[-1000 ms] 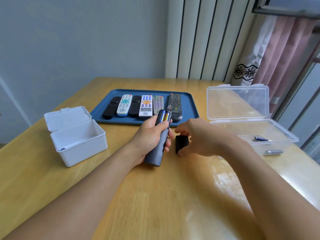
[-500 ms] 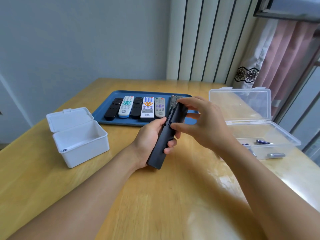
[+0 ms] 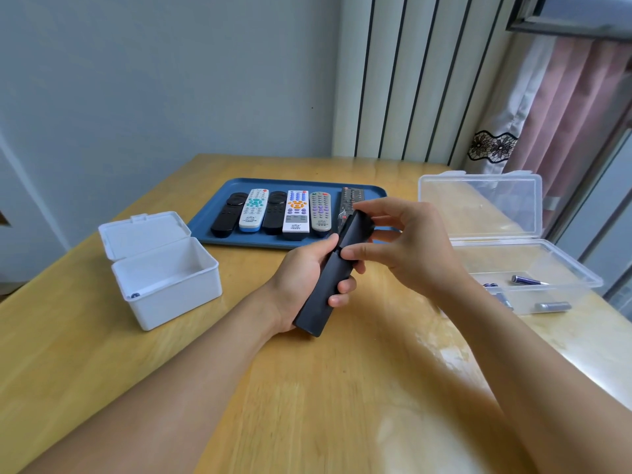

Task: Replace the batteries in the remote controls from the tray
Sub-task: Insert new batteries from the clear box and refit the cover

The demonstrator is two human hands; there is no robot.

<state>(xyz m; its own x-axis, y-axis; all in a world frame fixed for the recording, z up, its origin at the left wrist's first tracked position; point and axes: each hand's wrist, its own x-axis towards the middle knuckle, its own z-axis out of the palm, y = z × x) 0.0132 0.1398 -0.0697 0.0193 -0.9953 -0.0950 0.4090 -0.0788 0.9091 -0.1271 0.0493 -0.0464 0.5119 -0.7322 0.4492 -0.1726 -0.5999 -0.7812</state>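
Your left hand point(image 3: 301, 278) grips the black remote point(image 3: 330, 285); your right hand point(image 3: 407, 248) pinches its cover point(image 3: 355, 227). No writing is legible.

— What is the bench point(image 3: 342, 405) made of?
— Wood, pale yellow with visible grain, under a glossy coat that throws back window light on the right side.
— And the dark remote point(image 3: 328, 285) in the hands?
— Matt black plastic, smooth, no shine.
— The tray point(image 3: 208, 227)?
— Blue plastic, smooth, with a dull sheen.
— The two boxes?
— The white box point(image 3: 171, 289) is opaque plastic, satin and smooth. The clear box point(image 3: 513, 234) is see-through plastic, slightly cloudy, glossy at the edges.
— Anything metal?
— The batteries point(image 3: 552, 306) in the clear box look metallic, with a bright gleam.
— The curtain point(image 3: 574, 107)?
— Soft pink cloth in folds, with a white cloth panel edged in black lace.
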